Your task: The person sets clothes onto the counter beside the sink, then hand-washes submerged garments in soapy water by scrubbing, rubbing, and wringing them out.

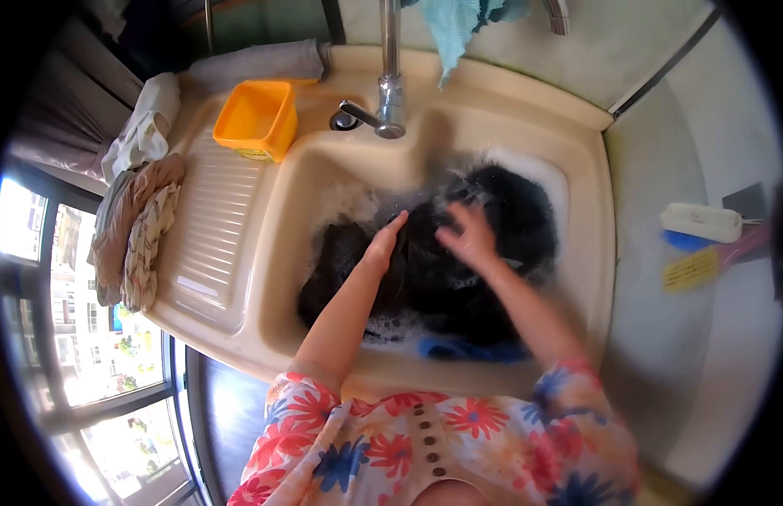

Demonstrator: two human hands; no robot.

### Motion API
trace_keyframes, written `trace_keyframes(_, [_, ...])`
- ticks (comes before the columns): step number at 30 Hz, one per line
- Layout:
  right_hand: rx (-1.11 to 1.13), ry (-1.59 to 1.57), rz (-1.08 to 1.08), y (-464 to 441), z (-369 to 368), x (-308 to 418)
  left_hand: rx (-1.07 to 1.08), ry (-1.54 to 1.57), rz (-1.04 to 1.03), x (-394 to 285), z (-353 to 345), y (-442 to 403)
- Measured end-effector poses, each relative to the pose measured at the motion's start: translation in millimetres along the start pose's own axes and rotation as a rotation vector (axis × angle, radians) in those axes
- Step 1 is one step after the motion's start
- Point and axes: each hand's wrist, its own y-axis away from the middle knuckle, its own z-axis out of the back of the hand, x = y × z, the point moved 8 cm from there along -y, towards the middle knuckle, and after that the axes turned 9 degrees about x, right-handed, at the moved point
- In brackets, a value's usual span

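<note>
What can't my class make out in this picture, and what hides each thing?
All in the head view:
Floor of the sink: dark laundry and suds cover it.
Full shape of the blue item: dark laundry overlaps it.
Fingertips of the right hand: blurred.
Upper part of the teal cloth: cut off by the top edge.
Details of the label on the orange tub: too small to read.

Clothes point(505, 223) in sink point(282, 261); tub point(261, 122) on left drainboard point(210, 228).
</note>
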Motion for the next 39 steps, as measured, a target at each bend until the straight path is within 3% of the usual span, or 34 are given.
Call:
trace_keyframes(3, [0.481,-0.114,-0.005,18.6,-60.5,-33.9,-0.044,-0.057,0.072,3.3,-24.3,26.0])
trace_keyframes(4, [0.313,-0.169,-0.013,15.3,-76.0,-73.1,-0.053,-0.055,0.089,3.1,-25.1,31.2])
trace_keyframes(6, [0.373,-0.362,-0.538,-2.9,-53.3,-63.1,-0.049,-0.053,0.084,1.1,-20.0,30.5])
trace_keyframes(8, [0.190,-0.182,-0.137,-4.2,-35.2,14.4,0.049,-0.135,-0.012,-3.7,-20.4,15.0])
trace_keyframes(9, [0.206,-0.246,-0.008,5.1,-32.1,58.8,0.130,-0.222,-0.107,-8.7,-15.6,6.3])
trace_keyframes(10, [0.222,-0.317,0.122,11.8,-30.6,92.0,0.041,-0.346,-0.295,-12.1,-2.3,4.9])
trace_keyframes(12, [0.185,-0.239,0.141,7.6,-38.0,96.0,-0.242,-0.644,-0.633,-15.7,22.2,13.7])
trace_keyframes(13, [0.166,-0.207,0.153,3.8,-44.0,96.5,-0.425,-0.620,-0.393,-3.3,47.7,8.9])
trace_keyframes(14, [-0.036,-0.144,0.107,-14.6,-33.5,76.6,-0.280,-0.420,-0.315,2.4,49.3,-6.5])
trace_keyframes(15, [0.132,-0.176,-0.219,-34.3,-55.3,28.9,-0.164,-0.223,-0.217,7.8,47.1,-18.1])
trace_keyframes(16, [0.113,-0.199,-0.143,-44.2,-64.3,-2.5,-0.193,-0.567,-0.221,0.8,32.5,-10.8])
trace_keyframes(17, [0.287,-0.304,-0.285,-44.4,-75.9,-29.6,-0.249,-0.908,-0.226,-6.3,17.2,-2.4])
trace_keyframes(18, [0.320,-0.643,-0.454,-32.7,-73.5,-36.7,-0.201,-0.751,-0.195,-5.2,-30.8,23.2])
trace_keyframes(21, [0.218,-0.295,-0.381,-20.7,-73.3,-72.9,-0.251,-1.515,-0.056,-27.7,-76.3,33.0])
trace_keyframes(24, [0.196,-0.054,-0.401,-9.3,-76.0,-86.2,-0.395,-1.960,-0.592,-72.5,-102.6,46.9])
trace_keyframes(26, [0.265,0.063,-0.387,-11.0,-73.8,-82.4,-0.466,-2.077,-0.480,-96.8,-64.4,36.8])
trace_keyframes(28, [0.314,-0.012,-0.305,-20.9,-60.6,-81.4,-0.235,-2.447,-0.056,-104.1,9.5,12.0])
trace_keyframes(29, [0.338,-0.050,-0.265,-23.8,-57.8,-80.7,-0.421,-2.294,0.040,-120.0,14.9,27.9])
trace_keyframes(30, [0.248,-0.119,-0.360,-22.2,-51.7,-87.5,-0.593,-2.127,0.131,-130.8,16.8,45.8])
trace_keyframes(32, [0.062,-0.250,-0.548,-14.3,-41.0,-99.4,-0.677,-2.116,0.177,-131.9,13.7,44.3])
trace_keyframes(34, [0.050,-0.026,-0.525,-7.7,-49.2,-76.2,-0.685,-2.149,0.167,-132.8,0.1,35.5])
trace_keyframes(36, [0.213,-0.090,-0.111,1.3,-53.2,-41.4,-0.623,-2.237,0.148,-128.9,-14.4,35.3])
trace_keyframes(38, [0.431,-0.026,-0.192,-6.4,-49.7,-53.1,-0.547,-2.230,-0.249,-123.9,-64.2,45.7])
trace_keyframes(39, [-0.011,-0.177,0.094,-12.2,-26.0,-50.9,-0.414,-2.022,-0.258,-112.1,-80.3,47.6])
